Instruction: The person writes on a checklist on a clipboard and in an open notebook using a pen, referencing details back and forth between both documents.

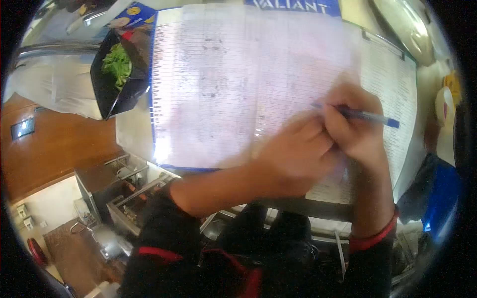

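A pen [370, 116] with a blue end lies slantwise in my right hand [360, 124], its fingers closed around it. Pressed up against that hand is my left hand [293, 156], fingers curled in; whatever they hold, if anything, is hidden. Both hands are smeared by motion. Beneath them lies a large blue-edged sheet [213, 94] with ruled rows and dark entries, too blurred to read. On its right, partly covered by my right hand and wrist, is a clipboard [387, 64] holding a printed list.
A black container [102, 94] of green leaves stands left of the sheet. Behind the papers are a blue item marked VALIANT [293, 7] and a metal dish [405, 27]. Blue cloth [442, 193] hangs at right. Metal racks [134, 198] stand below the counter.
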`<state>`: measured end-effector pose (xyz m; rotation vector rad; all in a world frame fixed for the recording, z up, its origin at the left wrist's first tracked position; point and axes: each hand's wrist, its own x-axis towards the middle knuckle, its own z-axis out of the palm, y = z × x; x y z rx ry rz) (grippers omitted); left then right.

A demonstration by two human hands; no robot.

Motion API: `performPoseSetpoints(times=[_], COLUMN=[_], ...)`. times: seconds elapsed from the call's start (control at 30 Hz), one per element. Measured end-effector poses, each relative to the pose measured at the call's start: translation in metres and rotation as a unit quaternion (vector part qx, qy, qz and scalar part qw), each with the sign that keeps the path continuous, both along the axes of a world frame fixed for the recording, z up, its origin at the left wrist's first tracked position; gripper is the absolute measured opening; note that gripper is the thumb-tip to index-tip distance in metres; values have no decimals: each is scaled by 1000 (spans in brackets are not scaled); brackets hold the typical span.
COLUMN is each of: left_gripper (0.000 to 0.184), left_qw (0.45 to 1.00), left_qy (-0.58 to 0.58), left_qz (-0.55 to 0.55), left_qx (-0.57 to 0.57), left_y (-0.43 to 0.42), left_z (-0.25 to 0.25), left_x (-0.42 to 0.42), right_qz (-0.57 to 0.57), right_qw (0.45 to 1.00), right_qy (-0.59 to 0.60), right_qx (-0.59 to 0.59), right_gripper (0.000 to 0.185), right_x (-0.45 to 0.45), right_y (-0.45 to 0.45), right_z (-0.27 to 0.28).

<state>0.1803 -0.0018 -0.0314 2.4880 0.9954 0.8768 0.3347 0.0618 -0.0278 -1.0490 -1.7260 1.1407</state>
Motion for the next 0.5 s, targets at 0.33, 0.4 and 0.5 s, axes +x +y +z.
performPoseSetpoints(times=[0.33, 0.4, 0.5], left_gripper=[26, 26, 28], left_qw=[1000, 1000, 1000], left_qy=[-10, -15, 5], left_qz=[17, 24, 28], left_qx=[8, 13, 1], left_y=[3, 4, 3], left_z=[0, 1, 3], left_x=[1, 2, 2], right_qz=[-91, -78, -55], right_qw=[984, 987, 992], right_qy=[136, 129, 102], right_qx=[-68, -55, -42], right_gripper=[7, 7, 7], right_x=[6, 6, 7], right_y=[-2, -1, 3], right_z=[-2, 1, 0])
